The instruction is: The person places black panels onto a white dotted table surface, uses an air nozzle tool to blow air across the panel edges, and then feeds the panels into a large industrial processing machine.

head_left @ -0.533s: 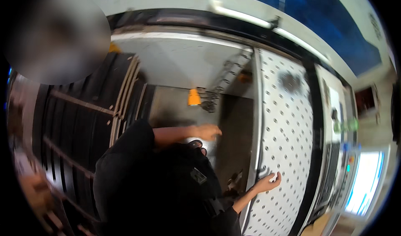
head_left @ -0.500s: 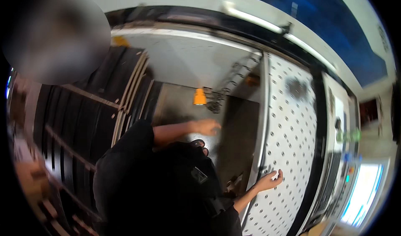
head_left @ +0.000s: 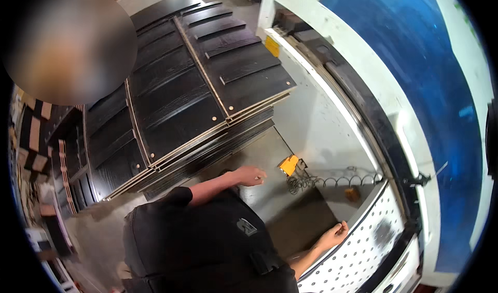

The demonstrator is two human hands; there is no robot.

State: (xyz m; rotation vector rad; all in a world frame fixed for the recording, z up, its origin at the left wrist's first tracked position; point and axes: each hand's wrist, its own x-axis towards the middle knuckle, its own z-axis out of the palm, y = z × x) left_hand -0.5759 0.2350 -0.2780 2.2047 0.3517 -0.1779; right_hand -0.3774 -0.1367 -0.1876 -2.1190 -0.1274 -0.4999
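My left hand point(head_left: 250, 176) hangs over the grey floor, near the front edge of a stack of black panels point(head_left: 171, 106). Its fingers curl loosely and no object shows in them. My right hand point(head_left: 333, 235) hovers at the inner edge of a white table dotted with black spots point(head_left: 358, 251). Thumb and fingers are bent, with a gap between them and nothing visible inside. Whether that hand touches the table edge I cannot tell. Ahead of my left hand is an orange-yellow fitting point(head_left: 288, 165), beside a dark coiled hose point(head_left: 332, 180) that runs toward the table.
A white and blue machine body point(head_left: 404, 59) curves along the right, with a dark rail point(head_left: 353, 90) on its inner side. The panels have pale edges and small round pale marks near their corners. A dark flat sheet point(head_left: 306, 220) lies low between me and the table.
My view has swung left, so the panel stack fills more of it and the bright screen at the right is gone. My right hand's fingers look more curled.
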